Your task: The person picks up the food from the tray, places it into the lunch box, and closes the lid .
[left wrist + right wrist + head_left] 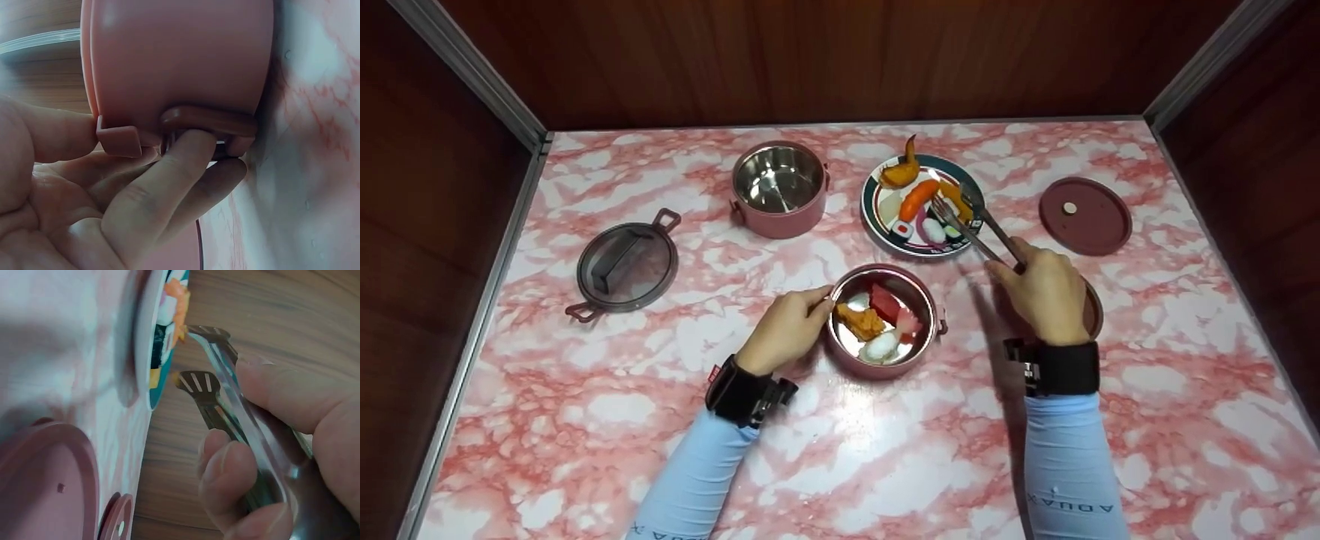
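At the left, a clear lid (619, 264) with two small handles lies on the pink marbled table (825, 465). Beyond and to the right stands a pink pot (784, 223) with a shiny inside. Nearer, the left hand (785, 328) grips the side of a second pink pot (883, 370), fingers hooked in its handle, thumb at the rim. Inside lie brown, red, pink and white food pieces. Farther back and right, a plate (875, 226) holds an orange piece (919, 199), a sushi roll (901, 229) and other food. Over its right part hang the tongs (999, 234), tips apart; whether they touch the food I cannot tell. The right hand (1048, 294) grips the tongs, above a partly hidden brown lid (1094, 309). Behind that lies a round brown lid (1091, 221).
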`<state>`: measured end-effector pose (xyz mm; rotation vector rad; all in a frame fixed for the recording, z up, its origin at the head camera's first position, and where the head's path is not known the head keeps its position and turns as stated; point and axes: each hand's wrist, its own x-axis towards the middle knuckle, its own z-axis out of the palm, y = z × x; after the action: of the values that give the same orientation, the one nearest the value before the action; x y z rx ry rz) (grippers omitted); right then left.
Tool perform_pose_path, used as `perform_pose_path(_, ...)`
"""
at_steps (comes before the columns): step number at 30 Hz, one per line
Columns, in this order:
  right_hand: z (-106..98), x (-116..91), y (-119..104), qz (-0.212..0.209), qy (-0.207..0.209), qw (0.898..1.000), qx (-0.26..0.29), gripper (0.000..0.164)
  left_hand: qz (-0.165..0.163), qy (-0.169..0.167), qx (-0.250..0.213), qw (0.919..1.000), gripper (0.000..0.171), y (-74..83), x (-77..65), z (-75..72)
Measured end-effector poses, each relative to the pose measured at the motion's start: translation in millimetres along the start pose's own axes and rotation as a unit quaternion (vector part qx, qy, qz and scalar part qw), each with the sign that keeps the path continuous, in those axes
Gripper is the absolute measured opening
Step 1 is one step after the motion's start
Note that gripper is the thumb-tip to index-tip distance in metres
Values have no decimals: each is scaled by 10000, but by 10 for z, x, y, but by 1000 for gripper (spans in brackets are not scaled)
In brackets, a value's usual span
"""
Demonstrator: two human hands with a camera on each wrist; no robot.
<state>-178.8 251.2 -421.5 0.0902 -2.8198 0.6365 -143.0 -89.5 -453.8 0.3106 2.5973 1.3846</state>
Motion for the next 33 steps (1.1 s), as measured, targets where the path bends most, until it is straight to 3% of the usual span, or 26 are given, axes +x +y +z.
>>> perform_pose_path(9, 27, -18, 47, -103, -52, 9999, -32, 28, 139, 14, 107, 9998, 38, -20, -25, 17)
perform_pose_path(33, -11, 6, 38, 8, -190, 9998, -115, 37, 146, -19, 82, 9999, 38, -9, -4, -2)
